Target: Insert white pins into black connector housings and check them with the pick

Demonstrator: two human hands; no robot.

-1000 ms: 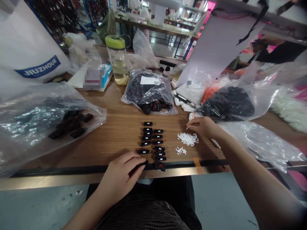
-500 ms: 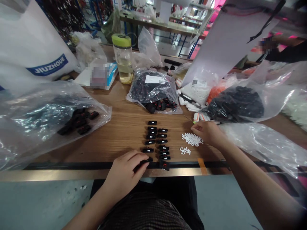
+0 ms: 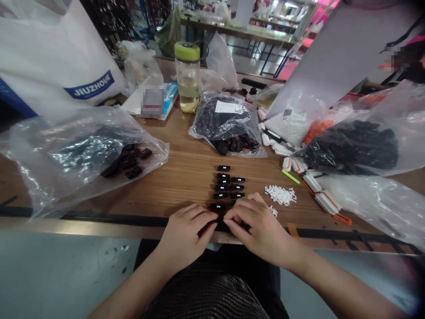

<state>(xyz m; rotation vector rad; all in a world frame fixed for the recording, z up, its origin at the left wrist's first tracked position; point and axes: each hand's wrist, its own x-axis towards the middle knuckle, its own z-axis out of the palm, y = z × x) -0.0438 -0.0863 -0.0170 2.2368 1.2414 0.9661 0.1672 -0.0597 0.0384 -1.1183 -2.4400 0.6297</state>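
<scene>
My left hand is closed on a black connector at the table's front edge, its fingers covering most of it. My right hand faces it with thumb and forefinger pinched; a tiny white plug seems to show at their tips, close to the connector. Beyond the hands, black connectors with paired white dots lie in two columns, the nearer ones of the right column hidden by my right hand. A pile of small white plugs lies to the right, and a smaller pile is partly covered by that hand.
Clear bags of black connectors stand at left, centre and right. A green-lidded bottle is at the back. A bright green slim tool lies near white-and-orange pieces. Another person appears far right.
My right hand has moved left and toward me, from beside the white plugs to the connector in my left hand. The green tool now shows fully. The view has shifted.
</scene>
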